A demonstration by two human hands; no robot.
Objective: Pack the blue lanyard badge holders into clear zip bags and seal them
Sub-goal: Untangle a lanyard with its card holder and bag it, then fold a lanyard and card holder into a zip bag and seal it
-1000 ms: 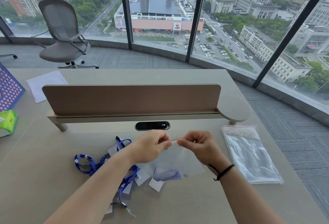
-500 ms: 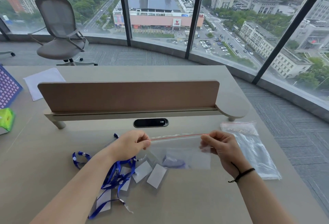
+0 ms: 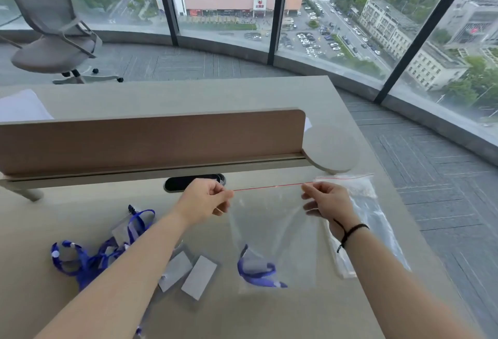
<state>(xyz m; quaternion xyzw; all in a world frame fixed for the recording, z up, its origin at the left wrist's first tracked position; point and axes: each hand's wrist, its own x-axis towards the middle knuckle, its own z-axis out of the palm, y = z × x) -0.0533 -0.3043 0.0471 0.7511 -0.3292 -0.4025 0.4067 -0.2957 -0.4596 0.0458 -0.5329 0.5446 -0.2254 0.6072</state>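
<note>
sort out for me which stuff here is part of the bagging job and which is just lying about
Part of the job:
- zip bag, pinched at its top by the left hand and right hand
- lanyard inside it
- loose lanyard badge holders
- spare bags

Lying about:
- white paper
- office chair

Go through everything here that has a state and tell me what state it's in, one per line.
Held zip bag: lifted, stretched taut, lanyard inside.
Left hand: pinching top-left corner.
Right hand: pinching top-right corner.
Loose badge holders: heaped, unpacked.
Spare bags: lying flat.
</note>
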